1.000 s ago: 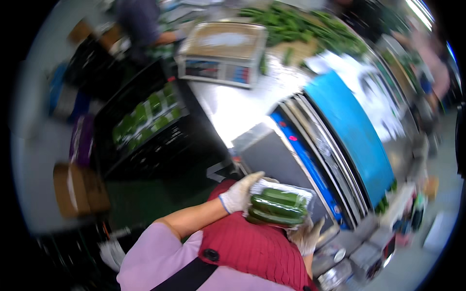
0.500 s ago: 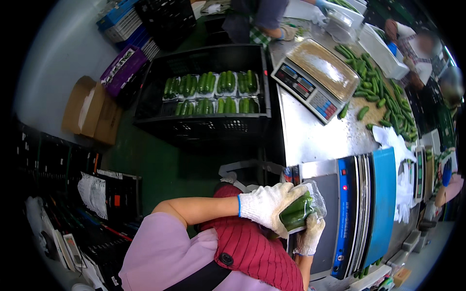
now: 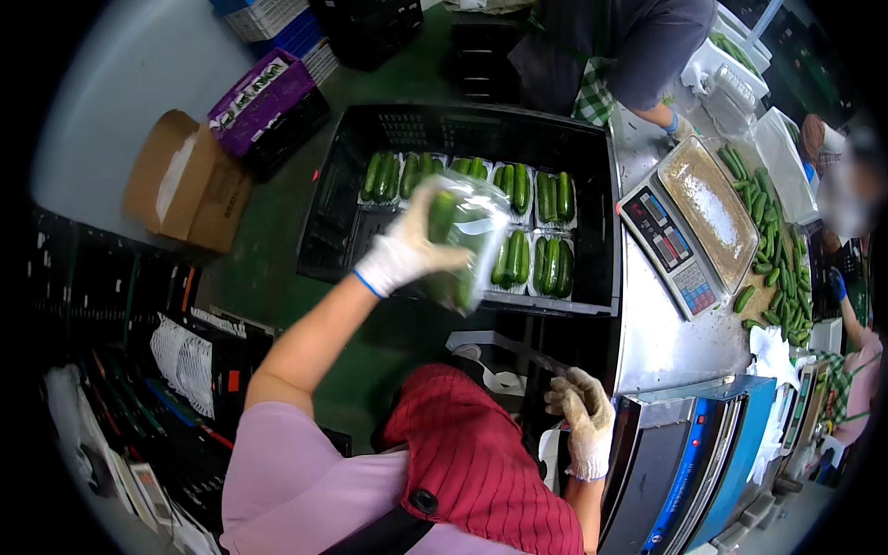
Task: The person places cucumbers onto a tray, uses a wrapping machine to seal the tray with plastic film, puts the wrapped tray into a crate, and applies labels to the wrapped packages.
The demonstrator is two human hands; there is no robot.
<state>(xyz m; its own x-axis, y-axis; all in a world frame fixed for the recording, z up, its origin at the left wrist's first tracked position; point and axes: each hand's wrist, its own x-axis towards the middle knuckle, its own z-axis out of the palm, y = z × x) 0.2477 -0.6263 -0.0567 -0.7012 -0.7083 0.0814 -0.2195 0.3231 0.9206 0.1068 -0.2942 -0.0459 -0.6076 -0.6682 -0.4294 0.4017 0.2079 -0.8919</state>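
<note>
My left hand [image 3: 412,245], in a white knit glove, grips a film-wrapped pack of cucumbers [image 3: 472,242], slightly blurred. It is tilted above the front left part of a black crate [image 3: 324,199]. Inside the crate, wrapped packs of cucumbers [image 3: 552,268] lie in two rows on white trays; the held pack hides some of them. My right hand [image 3: 583,416], gloved too, is raised at the left side of the blue and grey wrapping machine [image 3: 661,462]. Its fingers are loosely bent and apart, and I see nothing in them.
A digital scale [image 3: 680,245] stands on the steel table [image 3: 647,347], beside a heap of loose cucumbers [image 3: 786,268]. Across the table a person in dark clothes [image 3: 638,46] works with a gloved hand. A cardboard box [image 3: 190,194] and a purple crate [image 3: 264,106] stand at the left.
My left hand has carried the cucumber pack from the wrapping machine to above the black crate. My right hand has let go of the pack. The view has shifted left.
</note>
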